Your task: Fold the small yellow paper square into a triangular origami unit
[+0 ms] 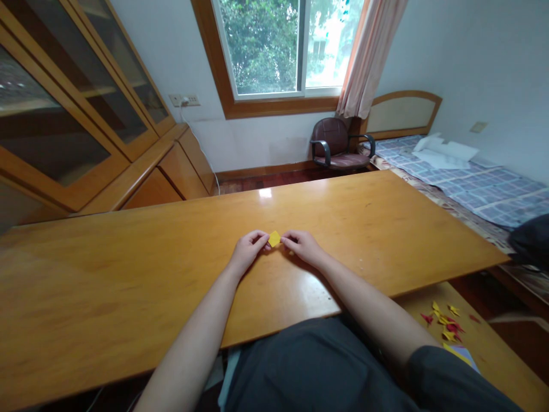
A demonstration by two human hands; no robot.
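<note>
While the left hand (250,249) pinches the left edge of a yellow paper (274,238), the right hand (303,247) pinches its right corner, fingers pressed together; paper sits between both sets of fingers, over the surface (128,274), contact unclear. Red and yellow folded pieces (449,328) lie well right of the fingers, on a lower surface (506,355).

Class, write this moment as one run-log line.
left hand pinches yellow paper | right hand pinches opposite side | wooden table beneath
</note>
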